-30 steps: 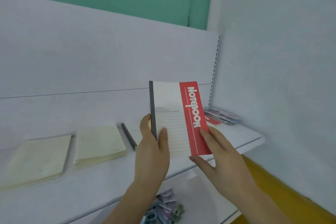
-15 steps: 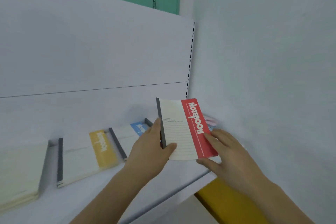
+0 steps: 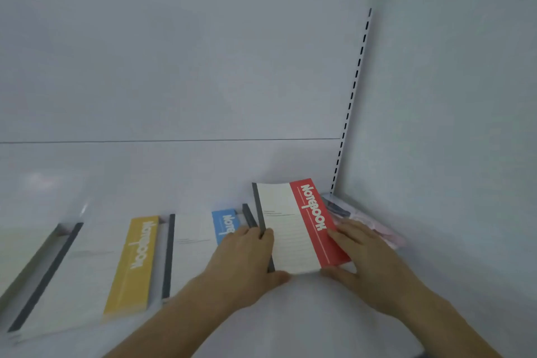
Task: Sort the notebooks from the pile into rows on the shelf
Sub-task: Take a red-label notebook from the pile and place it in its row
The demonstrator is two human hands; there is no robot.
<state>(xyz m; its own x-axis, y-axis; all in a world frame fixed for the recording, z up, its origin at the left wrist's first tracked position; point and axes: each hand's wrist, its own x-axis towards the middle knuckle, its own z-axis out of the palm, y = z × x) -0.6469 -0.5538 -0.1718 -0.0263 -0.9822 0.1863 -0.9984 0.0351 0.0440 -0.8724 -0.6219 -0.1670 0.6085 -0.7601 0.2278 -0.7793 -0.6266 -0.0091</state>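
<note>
- Our left hand grips the red notebook at its dark spine: the thumb is curled over the front cover near the lower left corner, with the other fingers behind it, out of sight.
- Our right hand holds the opposite edge: its fingers lie along the red band near the lower right corner, and the thumb appears to sit under the near edge.
- The red notebook thus lies between the two hands, each equally close to it. Its long axis runs from near to far, leaning slightly left at the far end. The cover faces us, with the far end tilted up off the shelf.
- We judge the coming move to be a lowering of the book flat onto the shelf. The free slot lies directly beneath it, right of the blue notebook.
- The red notebook has a cream ruled cover, a dark grey spine strip on the left and a red band on the right, lettered "NOTEBOOK" in white.
- Further left, a yellow notebook lies flat in the same row, spine left, in the same orientation.
- The pile of remaining notebooks sits in the far right corner of the shelf, just beyond our right hand; its details are blurred.
</note>
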